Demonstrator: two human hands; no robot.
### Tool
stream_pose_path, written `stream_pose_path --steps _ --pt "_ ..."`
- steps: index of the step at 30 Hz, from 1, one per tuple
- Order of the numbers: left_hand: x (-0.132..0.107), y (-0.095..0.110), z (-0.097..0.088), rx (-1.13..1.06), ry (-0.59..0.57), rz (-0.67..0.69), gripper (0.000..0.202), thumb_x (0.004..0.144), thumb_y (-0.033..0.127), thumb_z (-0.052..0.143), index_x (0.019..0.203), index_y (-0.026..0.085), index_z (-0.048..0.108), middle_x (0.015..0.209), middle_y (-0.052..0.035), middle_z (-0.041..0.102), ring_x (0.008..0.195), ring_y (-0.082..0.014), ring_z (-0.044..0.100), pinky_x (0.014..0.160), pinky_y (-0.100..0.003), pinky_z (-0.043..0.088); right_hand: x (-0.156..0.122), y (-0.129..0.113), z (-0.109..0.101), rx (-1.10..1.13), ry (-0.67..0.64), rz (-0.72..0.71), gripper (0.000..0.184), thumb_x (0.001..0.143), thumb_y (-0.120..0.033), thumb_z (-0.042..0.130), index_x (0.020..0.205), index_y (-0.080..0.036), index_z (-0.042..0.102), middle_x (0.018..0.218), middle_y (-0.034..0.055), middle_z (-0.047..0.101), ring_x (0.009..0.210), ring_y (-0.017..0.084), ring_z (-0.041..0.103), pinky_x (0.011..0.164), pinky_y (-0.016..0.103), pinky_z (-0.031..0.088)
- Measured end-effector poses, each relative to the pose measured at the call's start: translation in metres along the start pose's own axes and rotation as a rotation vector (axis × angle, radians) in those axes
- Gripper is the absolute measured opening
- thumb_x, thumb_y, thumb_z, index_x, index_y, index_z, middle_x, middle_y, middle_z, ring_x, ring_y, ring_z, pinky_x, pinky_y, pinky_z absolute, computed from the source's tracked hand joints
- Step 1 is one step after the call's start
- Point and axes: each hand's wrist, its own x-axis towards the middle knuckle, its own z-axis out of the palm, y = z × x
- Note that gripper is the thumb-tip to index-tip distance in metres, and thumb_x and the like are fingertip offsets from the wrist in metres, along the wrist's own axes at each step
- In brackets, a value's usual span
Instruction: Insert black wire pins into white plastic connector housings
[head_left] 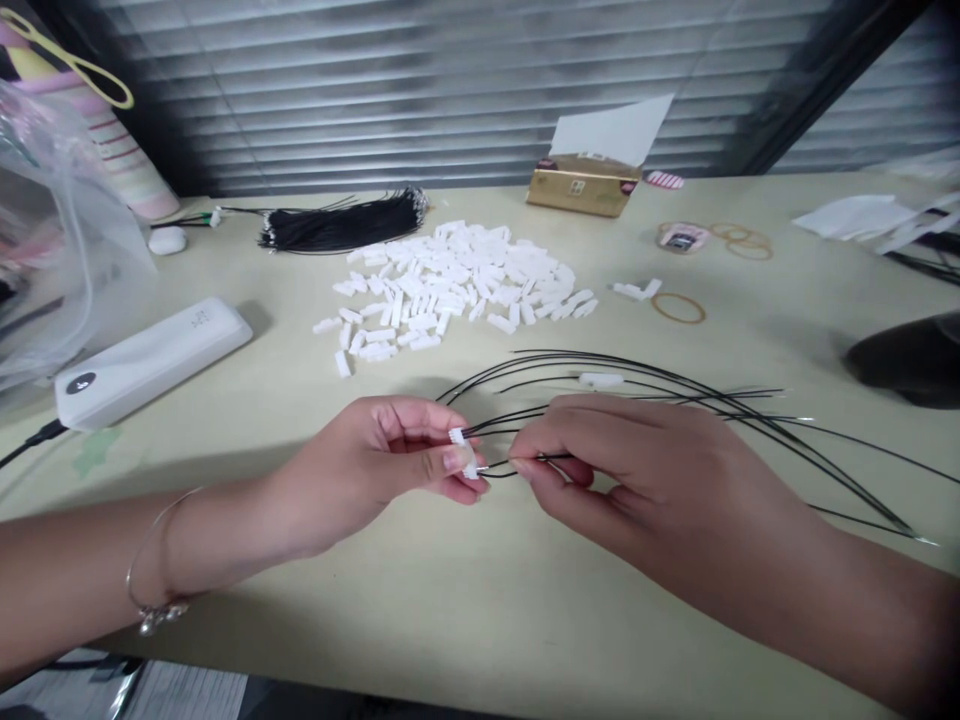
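Between the thumb and fingers of my left hand [409, 450] is a small white connector housing [469, 460], held over the table. Several black wires run out of its right side. My right hand [622, 470] pinches a thin black wire [496, 474] close to the housing; a shiny metal tip shows by the housing's lower end. Whether that tip is inside a slot I cannot tell. More loose black wires [645, 365] arc behind and under my right hand, their ends spread to the right. Another white housing [601, 380] lies among them.
A pile of white housings [465, 270] covers the middle of the table [480, 610]. Behind it lies a bundle of black wires [341, 222]. A white power bank [157, 360] sits left, a gold box [583, 188] at the back, rubber bands [679, 308] and a dark object [911, 358] right.
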Motion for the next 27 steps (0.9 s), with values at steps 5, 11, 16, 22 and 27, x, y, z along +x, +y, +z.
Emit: stream_pose_path --steps 5,11,16,22,27 --pt "0.002 0.0 0.0 0.001 0.013 0.0 0.008 0.074 0.016 0.07 0.081 0.014 0.065 0.073 0.0015 0.071 0.066 -0.0088 0.068 0.069 -0.017 0.055 0.0 0.001 0.002 0.005 0.007 -0.012 0.016 0.079 -0.007 0.049 0.069 -0.015 0.058 0.057 -0.0041 0.046 0.053 0.006 0.04 0.051 0.02 0.031" --pt "0.0 0.0 0.001 -0.004 0.011 -0.006 0.01 0.074 0.017 0.07 0.081 0.015 0.065 0.072 0.0024 0.07 0.066 -0.0087 0.068 0.07 -0.018 0.055 0.0 -0.002 -0.002 -0.01 -0.023 -0.005 0.016 0.079 -0.007 0.049 0.068 -0.015 0.057 0.057 -0.004 0.045 0.053 0.006 0.04 0.05 0.02 0.03" --pt "0.0 0.002 0.002 0.027 0.018 -0.012 0.007 0.074 0.015 0.07 0.078 0.014 0.065 0.07 0.0026 0.069 0.065 -0.008 0.067 0.069 -0.017 0.053 0.0 0.0 0.005 0.021 -0.044 -0.003 0.015 0.079 -0.007 0.049 0.07 -0.015 0.057 0.06 -0.0034 0.047 0.054 0.007 0.041 0.052 0.02 0.03" --pt "-0.002 0.003 0.005 0.081 0.046 -0.021 0.01 0.072 0.019 0.073 0.075 0.013 0.066 0.069 0.0024 0.068 0.064 -0.0076 0.065 0.067 -0.017 0.053 -0.001 -0.003 0.011 0.049 -0.052 0.007 0.016 0.08 -0.007 0.047 0.069 -0.015 0.057 0.059 -0.0026 0.049 0.055 0.008 0.043 0.052 0.021 0.031" --pt "-0.003 0.005 0.009 0.115 0.026 -0.046 0.004 0.075 0.015 0.067 0.076 0.012 0.064 0.064 0.0017 0.067 0.061 -0.0078 0.064 0.063 -0.017 0.052 0.011 0.012 -0.007 0.102 -0.074 0.081 0.014 0.085 -0.021 0.052 0.074 -0.017 0.059 0.067 -0.0013 0.057 0.06 0.008 0.051 0.052 0.019 0.036"
